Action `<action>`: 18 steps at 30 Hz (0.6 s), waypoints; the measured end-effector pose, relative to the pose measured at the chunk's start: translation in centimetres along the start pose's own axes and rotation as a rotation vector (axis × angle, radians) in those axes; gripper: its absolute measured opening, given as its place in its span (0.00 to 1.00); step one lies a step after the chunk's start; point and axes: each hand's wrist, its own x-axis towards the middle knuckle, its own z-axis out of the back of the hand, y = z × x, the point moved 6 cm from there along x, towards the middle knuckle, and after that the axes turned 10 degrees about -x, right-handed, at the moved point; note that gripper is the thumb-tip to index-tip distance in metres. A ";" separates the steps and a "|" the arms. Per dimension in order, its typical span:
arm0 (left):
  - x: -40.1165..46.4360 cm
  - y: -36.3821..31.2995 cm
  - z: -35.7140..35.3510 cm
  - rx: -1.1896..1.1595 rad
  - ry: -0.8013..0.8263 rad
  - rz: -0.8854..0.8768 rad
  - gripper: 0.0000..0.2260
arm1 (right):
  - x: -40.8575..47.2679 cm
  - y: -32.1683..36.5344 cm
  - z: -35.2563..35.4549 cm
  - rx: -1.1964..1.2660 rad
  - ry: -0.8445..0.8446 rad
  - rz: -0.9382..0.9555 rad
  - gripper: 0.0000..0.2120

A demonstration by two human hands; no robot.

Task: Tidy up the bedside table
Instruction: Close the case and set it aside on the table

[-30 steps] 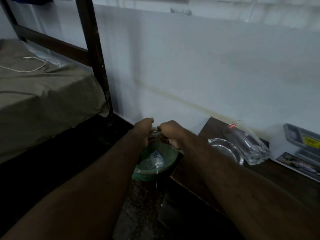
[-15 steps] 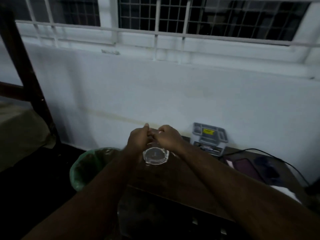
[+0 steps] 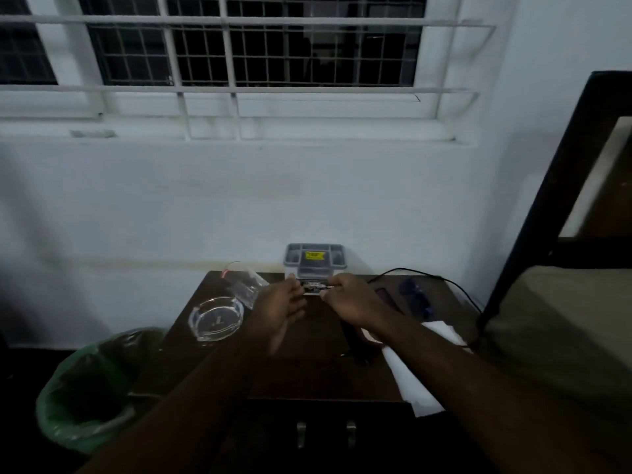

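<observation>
dark wood surface: bedside table (image 3: 307,364), against the white wall below the barred window.
task progress: judged partway — several items are on the top and nothing looks grouped yet.
done so far: glass ashtray (image 3: 216,319) sits upright on the left part of the top and looks free of contents, so it reads as already dealt with.
left to do: clear tumbler (image 3: 247,284) lies on its side just behind the ashtray; white paper (image 3: 410,371) overhangs the front right edge; dark pouch (image 3: 415,295) and black cable (image 3: 444,285) sit at the back right; a black object near the middle is too dim to name.
left hand (image 3: 284,307): fingers fairly straight and spread, reaching toward the flat card (image 3: 314,288); whether it touches cannot be told.
right hand (image 3: 352,301): fingers curled, tips pinching the right end of that card — grip judged light.
card position: back centre of the top, just in front of the grey organiser (image 3: 314,260).
container, organiser: leans against the wall, compartments facing forward, yellow label in the middle; compartments look unfilled, though dim.
container, bin (image 3: 92,388): green-lined, on the floor just left of the table; interior is dark and contents cannot be told.
container, drawer: two metal handles (image 3: 325,434) at the front, closed; contents hidden.
</observation>
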 end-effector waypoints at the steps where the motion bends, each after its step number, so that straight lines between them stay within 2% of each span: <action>1: 0.1 0.6 -0.1 0.011 0.004 0.018 0.12 | 0.0 -0.4 0.1 -0.001 0.008 0.002 0.11; 4: 0.5 2.0 -0.1 0.012 0.007 0.082 0.15 | 0.4 -1.7 1.1 0.000 -0.005 0.019 0.13; 10: 0.5 3.5 -0.7 -0.025 -0.013 0.186 0.22 | 1.3 -5.4 3.6 -0.105 -0.046 -0.001 0.07; 15: 1.0 4.4 -1.2 0.014 -0.012 0.223 0.22 | 2.1 -8.6 5.3 -0.609 -0.006 -0.110 0.14; 18: 1.4 5.0 -1.2 0.008 -0.010 0.225 0.21 | 1.8 -9.8 4.8 -0.659 0.020 -0.146 0.19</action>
